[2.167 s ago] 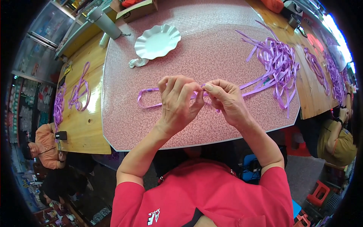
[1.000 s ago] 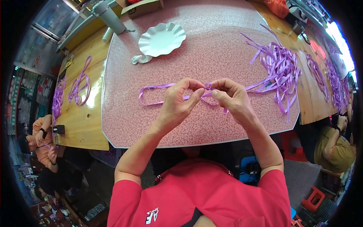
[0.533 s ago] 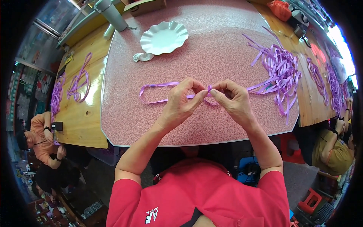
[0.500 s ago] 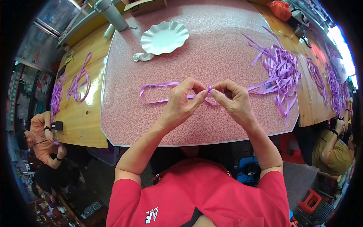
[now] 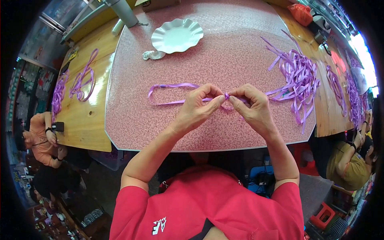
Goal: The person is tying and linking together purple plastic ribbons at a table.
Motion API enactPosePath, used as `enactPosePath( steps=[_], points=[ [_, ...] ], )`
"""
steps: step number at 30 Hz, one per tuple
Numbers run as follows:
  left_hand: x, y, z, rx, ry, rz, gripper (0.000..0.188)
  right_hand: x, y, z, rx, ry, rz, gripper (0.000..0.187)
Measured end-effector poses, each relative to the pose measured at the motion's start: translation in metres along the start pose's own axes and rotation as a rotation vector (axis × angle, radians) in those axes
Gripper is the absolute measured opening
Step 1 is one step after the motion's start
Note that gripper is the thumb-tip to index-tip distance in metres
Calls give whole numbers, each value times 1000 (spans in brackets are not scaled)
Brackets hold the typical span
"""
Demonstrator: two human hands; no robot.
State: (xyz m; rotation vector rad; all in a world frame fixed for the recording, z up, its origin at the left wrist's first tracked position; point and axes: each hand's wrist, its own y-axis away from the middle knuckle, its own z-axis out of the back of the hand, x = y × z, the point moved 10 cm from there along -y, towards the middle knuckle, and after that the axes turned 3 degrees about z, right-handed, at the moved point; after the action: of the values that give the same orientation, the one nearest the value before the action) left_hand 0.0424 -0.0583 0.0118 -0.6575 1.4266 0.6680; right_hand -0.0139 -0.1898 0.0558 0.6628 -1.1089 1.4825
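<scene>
A purple ribbon [image 5: 165, 103] runs in a long loop across the pink speckled table, with a small darker spot on its upper strand. My left hand [image 5: 200, 105] pinches it between thumb and fingertips. Close beside it, my right hand [image 5: 252, 105] pinches the same ribbon, and a small knot-like bunch [image 5: 227, 96] shows between the two sets of fingertips. A short piece of ribbon hangs below the bunch. To the right of my right hand lies a tangled heap of purple ribbons [image 5: 298, 76].
A white scalloped plate [image 5: 177, 36] sits toward the far side, beside a crumpled white tissue [image 5: 153, 55]. A grey cylinder [image 5: 125, 14] stands at the far left. More ribbons [image 5: 84, 82] lie on the wooden table at left. Other people [image 5: 40, 138] sit at both sides.
The bunch between my fingertips looks smaller and tighter. Both hands have shifted slightly right with the ribbon, staying pinched.
</scene>
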Motion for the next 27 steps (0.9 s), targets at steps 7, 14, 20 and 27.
enactPosePath(
  steps=[7,14,20,27],
  points=[
    [-5,1,-1,-60,-52,-22,19,5,1,-1,-5,87,15,8],
    [5,1,-3,-32,37,-9,19,9,0,0,13,80,20,8],
    [9,1,-6,-6,31,11,17,15,1,0,12,129,47,9],
    [4,2,-2,-50,-24,-21,18,10,2,-1,-5,107,38,10]
  ],
)
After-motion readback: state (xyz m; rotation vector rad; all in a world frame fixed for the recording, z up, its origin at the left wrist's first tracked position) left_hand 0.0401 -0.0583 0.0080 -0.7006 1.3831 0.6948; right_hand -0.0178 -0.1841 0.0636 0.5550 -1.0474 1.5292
